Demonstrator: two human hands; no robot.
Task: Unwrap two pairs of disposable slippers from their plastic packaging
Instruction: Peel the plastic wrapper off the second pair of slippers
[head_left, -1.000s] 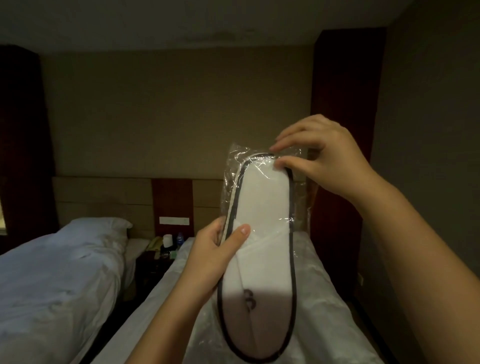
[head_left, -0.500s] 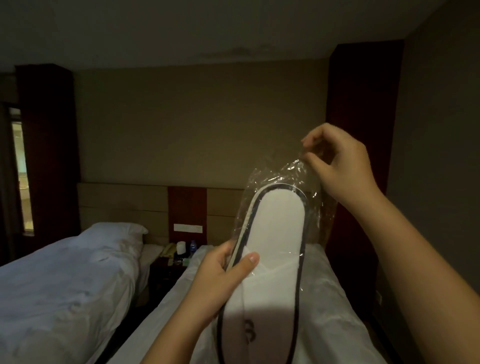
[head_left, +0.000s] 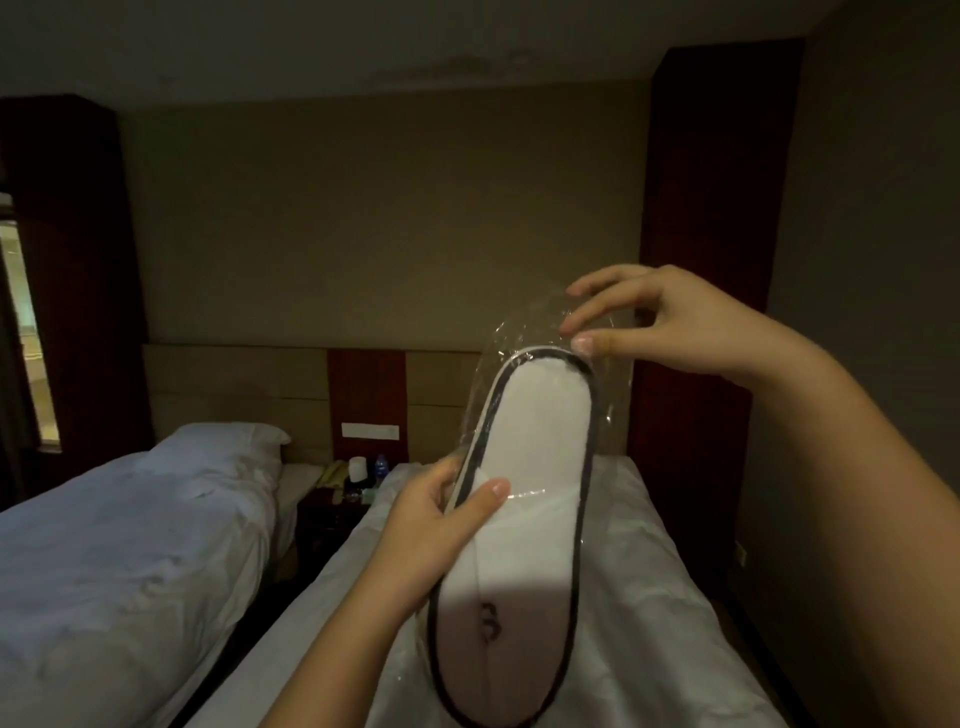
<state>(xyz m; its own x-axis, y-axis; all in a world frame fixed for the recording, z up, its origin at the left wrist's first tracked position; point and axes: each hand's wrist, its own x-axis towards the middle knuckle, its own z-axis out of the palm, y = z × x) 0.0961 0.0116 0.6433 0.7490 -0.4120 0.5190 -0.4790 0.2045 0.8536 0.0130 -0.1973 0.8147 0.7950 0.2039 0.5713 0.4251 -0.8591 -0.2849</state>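
Note:
A white disposable slipper pair (head_left: 524, 519) with black edging stands upright in front of me, still inside its clear plastic bag (head_left: 615, 384). My left hand (head_left: 436, 535) grips the pack at its left edge around the middle, thumb across the front. My right hand (head_left: 670, 322) is at the top end, thumb and fingers pinching the loose plastic above the slipper's tip. A small dark logo shows on the slipper's lower part. A second pair is not in view.
Below the pack runs a bed with a white sheet (head_left: 649, 597). Another white bed with a pillow (head_left: 130, 545) lies to the left. Between them stands a dark nightstand (head_left: 332, 514) with bottles and a phone. Dark wood panels flank the wall.
My right hand has moved from higher up back down onto the plastic at the slipper's tip. The pack leans slightly more to the right; my left hand keeps its grip.

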